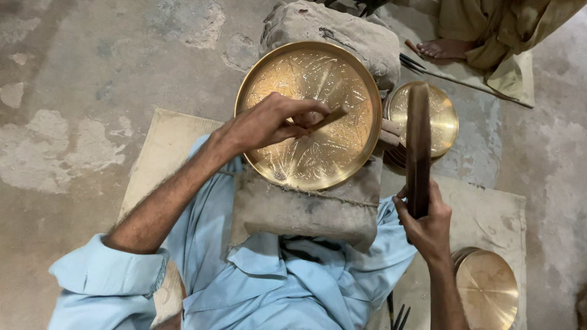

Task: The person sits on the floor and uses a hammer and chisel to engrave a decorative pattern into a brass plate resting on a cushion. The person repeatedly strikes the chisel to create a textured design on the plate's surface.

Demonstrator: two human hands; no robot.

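A large round brass plate with an engraved pattern leans on a grey sandbag cushion across my lap. My left hand pinches a short chisel, its tip set against the plate's middle. To the right of the plate my right hand grips a long dark wooden mallet, raised upright above the stack of plates.
A stack of smaller brass plates sits right of the big plate, and another brass plate lies by my right wrist. Thin metal tools lie near another person's foot at the top right. A second sandbag backs the plate.
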